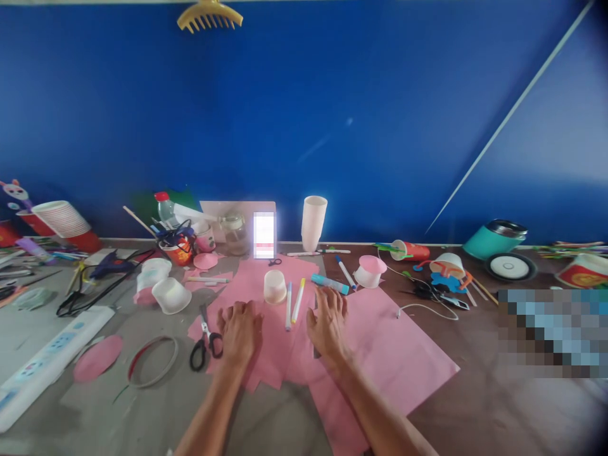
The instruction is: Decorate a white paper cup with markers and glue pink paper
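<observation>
My left hand [240,330] lies flat, palm down, on a pile of pink paper sheets [380,345] with its fingers loosely curled. To its left lie black-handled scissors [205,345]. My right hand [327,323] rests palm down on the same pink paper, fingers spread; a dark thin object shows under its palm. Between the hands lie two marker pens [293,304]. Just beyond them stands an upturned white paper cup [275,286]. A blue marker [330,284] lies just past my right fingertips.
A lit phone [264,235] leans at the back beside a stack of white cups [313,222]. A power strip [45,361], a pink disc [97,358] and a ring [152,361] lie left. Cups, scissors, a white cable and a teal flask [494,239] crowd the right.
</observation>
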Demonstrator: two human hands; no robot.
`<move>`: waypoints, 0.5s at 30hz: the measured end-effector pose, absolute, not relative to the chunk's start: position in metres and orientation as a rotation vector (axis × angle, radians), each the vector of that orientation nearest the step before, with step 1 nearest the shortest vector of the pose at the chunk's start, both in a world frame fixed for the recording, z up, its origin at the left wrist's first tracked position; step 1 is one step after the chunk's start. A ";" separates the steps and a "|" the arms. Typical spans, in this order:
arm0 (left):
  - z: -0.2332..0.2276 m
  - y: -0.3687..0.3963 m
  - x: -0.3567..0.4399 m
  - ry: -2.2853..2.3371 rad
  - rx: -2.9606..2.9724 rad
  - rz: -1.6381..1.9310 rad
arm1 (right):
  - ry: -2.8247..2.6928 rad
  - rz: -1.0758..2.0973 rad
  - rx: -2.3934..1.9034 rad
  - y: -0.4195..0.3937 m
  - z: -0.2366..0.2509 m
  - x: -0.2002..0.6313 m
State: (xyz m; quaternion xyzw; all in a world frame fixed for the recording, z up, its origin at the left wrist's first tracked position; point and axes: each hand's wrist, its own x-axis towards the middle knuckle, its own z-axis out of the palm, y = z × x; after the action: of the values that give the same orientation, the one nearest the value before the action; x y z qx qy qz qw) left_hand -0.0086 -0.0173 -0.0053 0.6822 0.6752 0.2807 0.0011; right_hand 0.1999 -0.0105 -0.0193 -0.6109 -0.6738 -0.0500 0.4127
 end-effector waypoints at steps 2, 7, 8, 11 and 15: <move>-0.007 -0.016 -0.009 2.094 2.116 0.937 | -1.694 -0.117 -1.515 -0.011 -0.017 0.200; -0.008 -0.014 -0.009 2.159 2.182 0.706 | -1.697 -0.095 -1.520 -0.011 -0.014 0.198; -0.007 -0.014 -0.009 2.186 2.196 0.669 | -1.695 -0.097 -1.523 -0.011 -0.014 0.198; -0.003 -0.016 -0.007 2.182 2.249 0.641 | -1.682 -0.115 -1.513 -0.011 -0.015 0.198; 0.005 -0.016 -0.007 2.125 2.160 0.877 | -1.651 -0.115 -1.516 -0.008 -0.016 0.203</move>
State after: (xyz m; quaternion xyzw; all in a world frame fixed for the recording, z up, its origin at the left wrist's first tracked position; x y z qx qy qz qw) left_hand -0.0075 -0.0164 0.0050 0.6848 0.6736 0.2780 -0.0065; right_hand 0.2027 -0.0084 -0.0158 -0.6086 -0.6627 -0.0461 0.4339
